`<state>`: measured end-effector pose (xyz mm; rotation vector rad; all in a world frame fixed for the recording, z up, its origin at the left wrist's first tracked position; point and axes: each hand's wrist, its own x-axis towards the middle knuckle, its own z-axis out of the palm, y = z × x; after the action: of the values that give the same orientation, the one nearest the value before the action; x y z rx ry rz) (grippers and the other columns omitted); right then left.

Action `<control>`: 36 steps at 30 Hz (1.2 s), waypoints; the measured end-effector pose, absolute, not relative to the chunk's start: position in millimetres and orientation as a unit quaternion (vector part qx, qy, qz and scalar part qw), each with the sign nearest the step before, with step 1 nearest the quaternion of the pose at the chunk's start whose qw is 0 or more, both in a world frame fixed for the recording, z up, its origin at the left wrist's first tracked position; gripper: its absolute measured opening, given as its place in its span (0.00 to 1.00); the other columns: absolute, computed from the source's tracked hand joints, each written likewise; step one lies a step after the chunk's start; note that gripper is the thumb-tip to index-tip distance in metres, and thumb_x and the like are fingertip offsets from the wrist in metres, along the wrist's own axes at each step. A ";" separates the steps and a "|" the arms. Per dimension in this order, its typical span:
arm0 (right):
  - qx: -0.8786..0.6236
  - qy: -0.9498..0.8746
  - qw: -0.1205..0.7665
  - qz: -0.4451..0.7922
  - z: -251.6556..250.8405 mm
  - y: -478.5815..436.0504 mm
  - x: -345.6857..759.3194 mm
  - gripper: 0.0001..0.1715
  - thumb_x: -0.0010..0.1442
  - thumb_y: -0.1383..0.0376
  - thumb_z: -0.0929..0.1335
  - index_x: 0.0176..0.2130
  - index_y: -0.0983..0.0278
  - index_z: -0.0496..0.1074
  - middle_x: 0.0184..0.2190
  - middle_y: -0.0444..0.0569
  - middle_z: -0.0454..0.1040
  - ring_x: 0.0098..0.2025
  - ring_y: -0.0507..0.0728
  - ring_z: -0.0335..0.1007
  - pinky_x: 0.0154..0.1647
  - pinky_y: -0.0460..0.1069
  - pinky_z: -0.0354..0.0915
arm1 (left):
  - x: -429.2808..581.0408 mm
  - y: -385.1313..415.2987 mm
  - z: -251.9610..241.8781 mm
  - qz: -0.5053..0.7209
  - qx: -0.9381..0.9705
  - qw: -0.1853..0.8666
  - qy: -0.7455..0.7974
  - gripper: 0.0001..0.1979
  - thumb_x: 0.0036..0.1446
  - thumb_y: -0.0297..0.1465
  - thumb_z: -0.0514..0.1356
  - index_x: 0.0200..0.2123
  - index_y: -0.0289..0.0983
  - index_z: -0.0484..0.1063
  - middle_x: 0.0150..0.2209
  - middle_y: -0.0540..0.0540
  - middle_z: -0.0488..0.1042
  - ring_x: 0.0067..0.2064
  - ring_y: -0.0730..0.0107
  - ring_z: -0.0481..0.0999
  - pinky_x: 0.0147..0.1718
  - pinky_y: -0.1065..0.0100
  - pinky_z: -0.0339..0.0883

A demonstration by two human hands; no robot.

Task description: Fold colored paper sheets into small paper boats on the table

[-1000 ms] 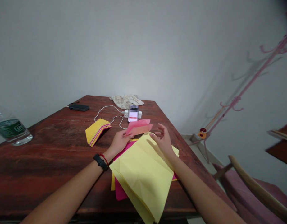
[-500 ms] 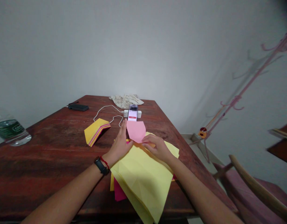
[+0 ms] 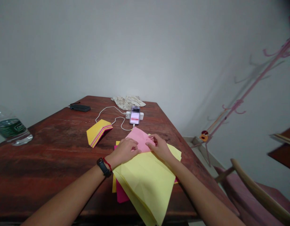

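A folded pink sheet of paper [image 3: 139, 135] lies between my hands, one corner pointing toward the phone. My left hand [image 3: 126, 151] is closed on its left side, fingers curled and thumb on the lower edge. At the right side, my right hand [image 3: 159, 147] pinches the paper between thumb and fingers. Beneath both hands spread large pale yellow sheets [image 3: 147, 180], which hang over the table's front edge. Under them, a magenta sheet [image 3: 121, 193] sticks out at the left. Left of my hands rests a stack of folded yellow and pink papers [image 3: 99, 132].
On the wooden table [image 3: 65, 157], a phone [image 3: 135, 116] leans on a white power block with white cables. A cloth [image 3: 128, 102] and a black device [image 3: 80, 108] lie farther back. At left stands a water bottle [image 3: 14, 130]; at right, a chair [image 3: 250, 185] and a pink coat rack [image 3: 253, 81].
The pink paper has come down toward me and lies flatter, uncovering the phone's lower part. My left hand has moved down and its fingers have curled onto the paper.
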<state>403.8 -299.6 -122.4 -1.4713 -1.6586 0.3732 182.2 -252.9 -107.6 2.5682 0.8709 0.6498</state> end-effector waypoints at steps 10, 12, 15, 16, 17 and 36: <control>-0.619 -0.713 0.324 0.053 -121.2 -302.1 402.8 0.12 0.61 0.59 0.70 0.29 0.62 0.76 0.31 0.49 0.72 0.34 0.58 0.68 0.37 0.52 0.61 | 181.7 -254.2 -111.3 0.234 0.906 0.198 0.293 0.11 0.56 0.35 0.64 0.41 0.39 0.77 0.44 0.43 0.80 0.47 0.56 0.76 0.48 0.60 0.66; -0.619 -0.713 0.328 0.021 -115.8 -304.7 399.6 0.10 0.61 0.59 0.70 0.30 0.62 0.78 0.31 0.49 0.74 0.35 0.58 0.68 0.38 0.52 0.61 | 181.8 -253.6 -111.5 0.233 0.906 0.197 0.295 0.09 0.57 0.36 0.63 0.38 0.38 0.77 0.43 0.42 0.80 0.48 0.56 0.76 0.50 0.60 0.65; -0.611 -0.715 0.339 -0.012 -109.5 -308.4 394.7 0.08 0.59 0.61 0.71 0.30 0.61 0.78 0.30 0.49 0.77 0.36 0.59 0.68 0.38 0.53 0.61 | 182.1 -252.2 -112.4 0.234 0.905 0.196 0.296 0.08 0.58 0.37 0.62 0.35 0.38 0.77 0.43 0.42 0.80 0.48 0.56 0.76 0.51 0.60 0.65; -0.605 -0.722 0.335 0.002 -108.5 -309.4 393.4 0.07 0.59 0.62 0.71 0.29 0.61 0.78 0.30 0.49 0.77 0.34 0.58 0.68 0.37 0.52 0.61 | 182.3 -251.9 -112.8 0.235 0.905 0.196 0.297 0.08 0.58 0.36 0.62 0.36 0.38 0.77 0.42 0.42 0.80 0.48 0.56 0.76 0.51 0.60 0.65; -0.598 -0.732 0.325 0.027 -108.2 -310.2 392.4 0.07 0.58 0.64 0.71 0.29 0.61 0.78 0.29 0.48 0.76 0.33 0.57 0.68 0.36 0.51 0.61 | 182.5 -251.7 -113.1 0.234 0.904 0.196 0.299 0.07 0.58 0.35 0.61 0.36 0.38 0.77 0.42 0.43 0.80 0.48 0.57 0.76 0.51 0.60 0.66; -0.571 -0.739 0.312 0.176 -116.8 -305.5 399.0 0.03 0.55 0.66 0.72 0.33 0.63 0.78 0.32 0.47 0.78 0.34 0.56 0.71 0.36 0.50 0.64 | 166.7 -252.6 -90.8 0.255 0.883 0.140 0.368 0.39 0.39 0.34 0.73 0.57 0.43 0.69 0.69 0.37 0.54 0.65 0.38 0.62 0.60 0.47 0.62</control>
<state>399.0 -305.5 -116.8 -1.5056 -1.9499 0.4644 166.7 -252.6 -90.8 2.5512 1.0643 0.7369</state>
